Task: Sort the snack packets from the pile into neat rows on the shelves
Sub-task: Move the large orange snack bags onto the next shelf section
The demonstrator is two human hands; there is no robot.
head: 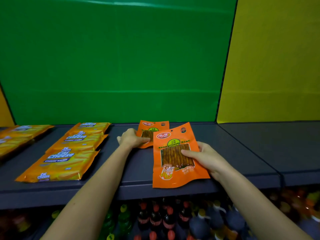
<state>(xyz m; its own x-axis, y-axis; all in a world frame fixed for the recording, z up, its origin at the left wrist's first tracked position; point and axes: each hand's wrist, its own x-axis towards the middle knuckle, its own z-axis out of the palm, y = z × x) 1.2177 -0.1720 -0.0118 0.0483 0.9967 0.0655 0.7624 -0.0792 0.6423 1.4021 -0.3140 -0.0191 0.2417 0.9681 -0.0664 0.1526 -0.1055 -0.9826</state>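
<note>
Two orange snack packets with clear windows lie on the dark grey shelf [225, 153]. My right hand [202, 156] grips the nearer, larger-looking packet [174, 163] by its right edge, thumb on the window; its bottom overhangs the shelf's front edge. My left hand [131, 138] holds the farther orange packet [152, 131] by its left side, near the green back panel. The near packet overlaps the far one's lower right corner.
A column of three Cal Cheese wafer packs [69, 153] lies left of my arms, with more such packs [19, 137] at the far left. Bottles [162, 219] fill the shelf below. A divider seam [251, 149] splits the shelf on the right.
</note>
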